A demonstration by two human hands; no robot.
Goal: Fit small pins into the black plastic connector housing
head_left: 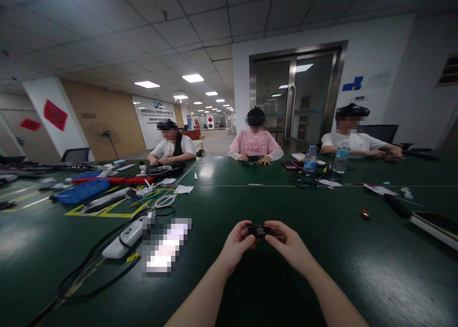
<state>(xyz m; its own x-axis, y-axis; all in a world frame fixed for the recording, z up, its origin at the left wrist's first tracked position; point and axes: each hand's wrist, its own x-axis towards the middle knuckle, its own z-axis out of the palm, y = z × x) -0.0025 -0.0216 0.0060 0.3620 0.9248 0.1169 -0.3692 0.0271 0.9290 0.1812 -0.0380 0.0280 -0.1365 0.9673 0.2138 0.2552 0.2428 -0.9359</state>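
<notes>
A small dark boxy object [258, 231] is held between my two hands, just above the green table; its kind is too small to make out. My left hand [240, 238] grips its left end, with thumb and fingers closed on it. At the opposite end, my right hand [284, 237] pinches it the same way. Parts of the object are covered by my fingertips.
Left of my arms lie a pixelated bright flat thing [170, 246] and a white power strip [125, 238] with black cables. A blue tray [83, 191] sits farther left. Bottles [309, 159] stand at back right, near a small red object [365, 215]. Three people sit across the table [214, 203].
</notes>
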